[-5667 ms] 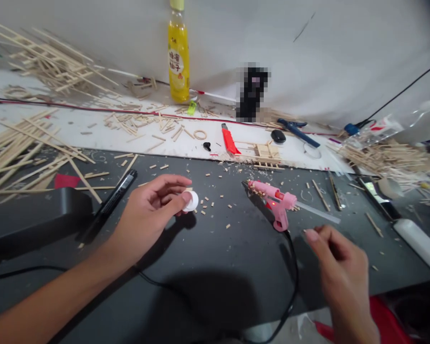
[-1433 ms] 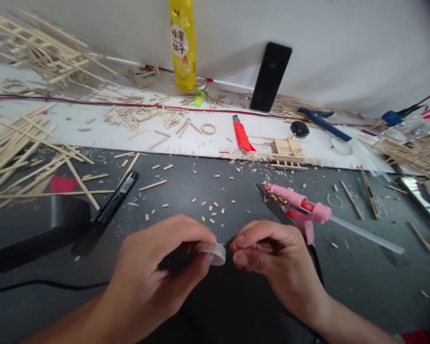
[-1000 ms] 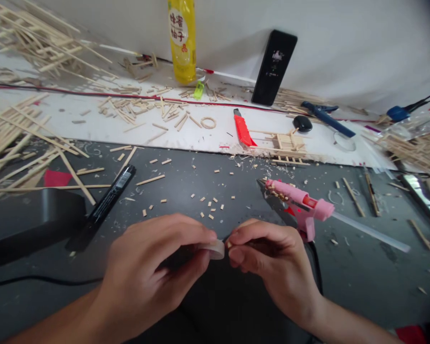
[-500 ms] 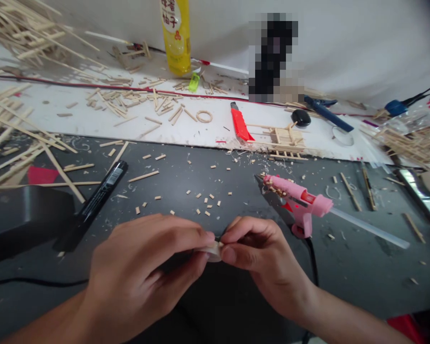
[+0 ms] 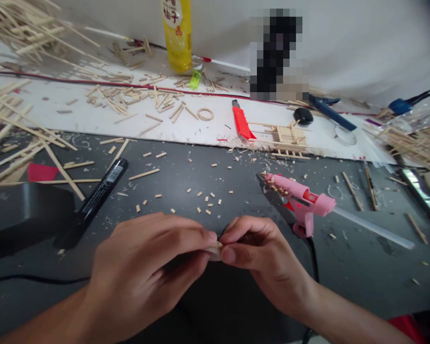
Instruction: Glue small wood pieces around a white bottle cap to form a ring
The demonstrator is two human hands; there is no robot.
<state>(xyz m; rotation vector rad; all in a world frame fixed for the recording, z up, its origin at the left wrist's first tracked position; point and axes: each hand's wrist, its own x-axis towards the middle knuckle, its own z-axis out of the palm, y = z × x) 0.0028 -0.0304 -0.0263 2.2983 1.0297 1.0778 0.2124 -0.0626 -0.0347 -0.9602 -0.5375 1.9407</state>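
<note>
Between thumb and fingers, my left hand pinches a small pale disc-like piece, mostly covered by the fingers. My right hand is closed at the piece's right edge, its thumb and forefinger pinching a tiny wooden bit against it. The fingertips of both hands nearly meet, above the front of the dark grey table. Short cut wooden bits lie scattered just beyond my hands. To the right, a pink hot glue gun stands with a clear glue stick out of its back.
A black marker and a dark box are at left. Behind, a white board carries a red cutter knife, a small wooden model and stick pieces. A yellow bottle stands at the back. The glue gun's cord runs down at right.
Both hands keep their hold and have barely moved. The pale piece looks slightly tilted compared with before. The whole view has shifted a little.
</note>
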